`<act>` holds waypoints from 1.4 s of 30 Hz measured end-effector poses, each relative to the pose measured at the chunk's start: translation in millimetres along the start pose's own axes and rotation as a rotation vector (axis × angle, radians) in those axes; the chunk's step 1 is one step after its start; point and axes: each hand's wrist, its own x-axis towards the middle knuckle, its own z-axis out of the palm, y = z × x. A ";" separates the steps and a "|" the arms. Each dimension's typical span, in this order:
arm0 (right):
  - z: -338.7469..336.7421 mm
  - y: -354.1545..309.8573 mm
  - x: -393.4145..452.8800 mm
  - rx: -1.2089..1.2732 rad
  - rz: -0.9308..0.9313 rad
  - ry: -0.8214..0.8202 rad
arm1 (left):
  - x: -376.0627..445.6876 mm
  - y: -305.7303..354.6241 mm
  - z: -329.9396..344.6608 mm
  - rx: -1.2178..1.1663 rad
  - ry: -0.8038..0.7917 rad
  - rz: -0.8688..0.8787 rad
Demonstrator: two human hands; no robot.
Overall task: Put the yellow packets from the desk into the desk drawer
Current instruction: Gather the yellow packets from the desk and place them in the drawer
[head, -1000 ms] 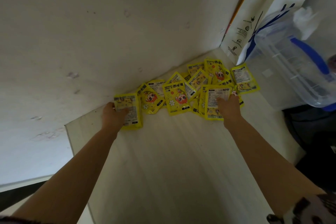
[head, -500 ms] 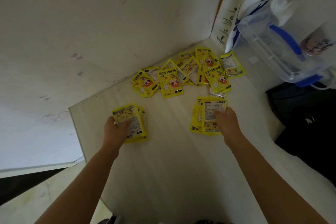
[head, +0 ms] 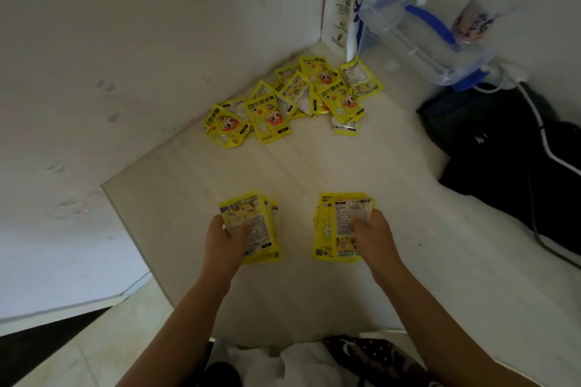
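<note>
A pale table [head: 301, 292] filled the head view, walled along its left and far edges. At the far right corner stood a white paper bag [head: 341, 9] and a clear plastic container [head: 418, 38] with a blue handle; dark fabric [head: 503, 151] with a white cable [head: 540, 129] lay along the right edge. A loose heap of yellow packets [head: 292, 100] spread against the far edge, from near the bag toward the far left, well apart from both hands. Nearer the front edge, the left hand [head: 224, 242] gripped a small stack of yellow packets [head: 256, 226], thumb pressed on top and fingers curled beneath; the stack fanned out beyond the grip toward the far edge. The right hand [head: 374, 236] likewise pinched a second stack of packets [head: 338, 226], thumb over the top packet's printed back, the stack sticking out to the left of and beyond the grip. Whether either stack touched the table could not be told. The two held stacks sat side by side, apart.
</note>
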 end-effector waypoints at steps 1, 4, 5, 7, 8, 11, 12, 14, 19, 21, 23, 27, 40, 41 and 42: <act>3.2 5.1 -9.9 -0.004 0.004 0.011 | -1.6 -2.5 -2.0 0.022 -0.025 0.018; 17.7 20.1 -39.5 0.014 0.037 0.055 | -3.1 -12.0 -13.8 0.079 -0.104 0.062; 23.3 24.3 -50.1 0.024 0.050 0.076 | -3.0 -16.3 -19.4 0.095 -0.130 0.074; 35.8 33.7 -70.9 0.037 0.068 0.121 | -4.0 -25.5 -32.9 0.118 -0.175 0.092; 42.1 39.0 -81.2 0.050 0.077 0.149 | -4.7 -29.8 -40.2 0.129 -0.195 0.099; 61.3 55.4 -115.3 0.145 0.143 0.219 | -7.3 -41.7 -62.0 0.177 -0.246 0.120; 67.3 61.3 -127.0 0.178 0.164 0.236 | -9.6 -45.5 -68.7 0.198 -0.258 0.126; 76.5 73.2 -149.1 0.222 0.190 0.260 | -16.6 -53.4 -79.8 0.229 -0.280 0.134; 84.9 98.3 -199.6 0.335 0.225 0.345 | -39.6 -67.1 -94.5 0.305 -0.396 0.170; 82.2 109.5 -217.1 0.342 0.227 0.399 | -49.2 -70.1 -93.7 0.339 -0.445 0.211; 77.4 121.3 -232.6 0.355 0.252 0.455 | -59.6 -72.6 -90.6 0.367 -0.486 0.261; 64.9 152.9 -269.0 0.450 0.323 0.518 | -87.6 -83.1 -79.5 0.430 -0.603 0.319; 41.7 315.5 -436.4 0.694 0.494 0.740 | -260.3 -186.7 -58.0 0.672 -0.882 0.505; 40.3 329.1 -452.2 0.713 0.505 0.754 | -276.2 -200.2 -59.1 0.677 -0.905 0.505; 39.0 343.6 -468.0 0.726 0.506 0.775 | -291.6 -214.6 -60.3 0.683 -0.927 0.497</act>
